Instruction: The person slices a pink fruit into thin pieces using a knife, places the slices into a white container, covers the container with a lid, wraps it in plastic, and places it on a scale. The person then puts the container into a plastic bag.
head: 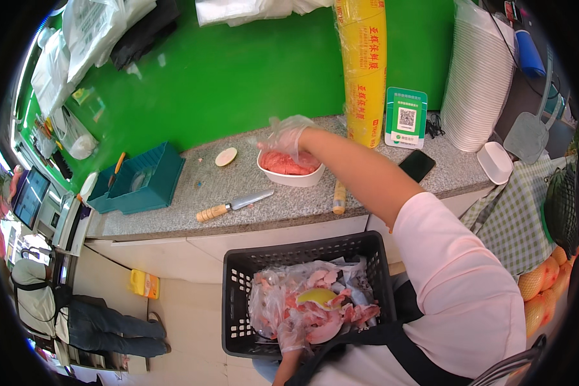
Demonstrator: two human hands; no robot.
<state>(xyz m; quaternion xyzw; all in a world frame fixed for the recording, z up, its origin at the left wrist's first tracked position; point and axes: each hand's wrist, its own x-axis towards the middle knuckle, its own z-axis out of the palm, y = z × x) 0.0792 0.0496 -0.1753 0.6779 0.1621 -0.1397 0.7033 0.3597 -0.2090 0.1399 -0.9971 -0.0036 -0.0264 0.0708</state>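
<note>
My right hand [292, 135], in a clear plastic glove, is over the back of a white plastic container [292, 180]. Red pomelo flesh [284, 163] fills the container, and the hand hides part of it. Whether the fingers hold a piece cannot be told. Lower down, my gloved left hand [293, 335] reaches into a black plastic basket [309, 248] among pink pith scraps [324, 319], clear film and a yellow-green rind piece [316, 296]. Its fingers blend into the film. A wooden-handled knife [236, 205] lies on the counter left of the container.
On the grey stone counter [198, 188] are a teal bin [152, 186], a round rind slice [226, 157], a phone [417, 165] and a wooden handle [339, 198]. Behind stand a yellow cling-film roll [364, 72] and stacked white containers [477, 82]. A person [101, 318] stands at left.
</note>
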